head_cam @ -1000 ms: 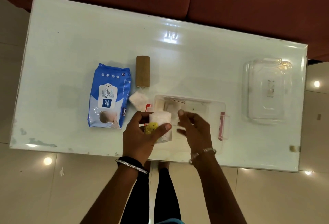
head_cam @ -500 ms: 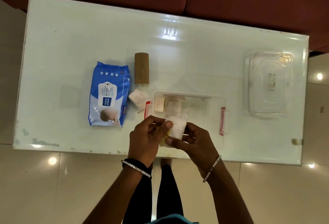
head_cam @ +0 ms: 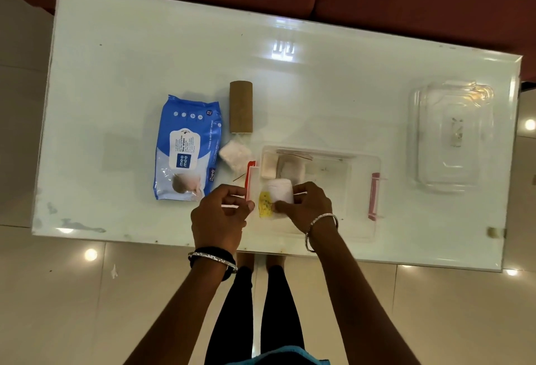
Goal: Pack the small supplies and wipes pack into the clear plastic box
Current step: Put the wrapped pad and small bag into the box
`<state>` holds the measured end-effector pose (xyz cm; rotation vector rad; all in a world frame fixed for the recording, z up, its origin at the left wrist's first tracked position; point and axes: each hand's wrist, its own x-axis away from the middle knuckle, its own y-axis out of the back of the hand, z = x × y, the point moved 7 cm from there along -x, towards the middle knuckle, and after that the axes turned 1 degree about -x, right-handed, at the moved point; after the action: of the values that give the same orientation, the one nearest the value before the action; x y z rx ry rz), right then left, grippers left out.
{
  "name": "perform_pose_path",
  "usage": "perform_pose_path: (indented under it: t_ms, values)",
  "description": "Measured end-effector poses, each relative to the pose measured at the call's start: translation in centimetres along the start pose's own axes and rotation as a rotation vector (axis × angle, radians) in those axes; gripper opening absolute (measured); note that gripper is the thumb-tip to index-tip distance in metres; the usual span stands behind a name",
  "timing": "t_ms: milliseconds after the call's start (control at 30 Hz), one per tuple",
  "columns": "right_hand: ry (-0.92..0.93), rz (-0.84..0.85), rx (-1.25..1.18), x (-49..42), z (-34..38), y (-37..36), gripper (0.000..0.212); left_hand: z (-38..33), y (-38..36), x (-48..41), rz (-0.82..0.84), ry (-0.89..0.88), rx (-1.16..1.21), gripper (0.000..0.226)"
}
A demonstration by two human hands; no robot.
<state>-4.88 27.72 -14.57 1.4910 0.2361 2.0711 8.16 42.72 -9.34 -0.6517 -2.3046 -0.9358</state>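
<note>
Lowered a white roll (head_cam: 280,194) into the clear box (head_cam: 362,167) with right hand (head_cam: 307,208); left hand (head_cam: 223,216) half-curled, empty. Still left on bench (head_cam: 145,45): wipes pack (head_cam: 188,147), cardboard tube (head_cam: 240,107), gauze pad (head_cam: 234,153).

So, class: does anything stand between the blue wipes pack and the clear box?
Yes. The small white pad lies between the wipes pack and the clear box, and the left hand hovers at the box's near-left corner.
</note>
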Motion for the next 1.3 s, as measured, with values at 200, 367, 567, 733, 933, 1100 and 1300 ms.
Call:
perform_pose_path:
  t_ms: [200,367,567,733,933,1100,1300]
  values:
    - [-0.013,-0.037,0.060,-0.3,0.5,-1.2,0.042,1.1,-0.1,-0.8,0.033,0.057,0.082,0.020]
    - [-0.010,0.000,0.142,-0.4,0.6,-1.6,0.040,1.3,-0.1,-1.3,0.086,0.079,0.092,0.017]
    - [-0.084,-0.004,0.135,-0.2,0.5,-0.3,0.065,0.8,0.4,-3.6,0.171,0.164,0.230,0.015]
    - [0.026,-0.217,0.018,1.5,1.8,3.7,0.023,0.9,0.8,-7.0,-0.060,0.294,0.310,0.027]
    - [0.281,-0.256,-0.162,3.0,4.6,5.1,0.008,-0.2,-0.7,-8.4,-0.182,0.240,-0.156,0.054]
    - [0.447,-0.354,-0.237,3.6,6.5,6.0,0.011,-0.3,-0.9,-8.7,-0.211,0.215,-0.292,0.056]
    - [0.682,-0.519,-0.176,2.4,13.2,6.7,0.011,0.2,-1.0,-9.6,-0.165,0.194,-0.284,0.056]
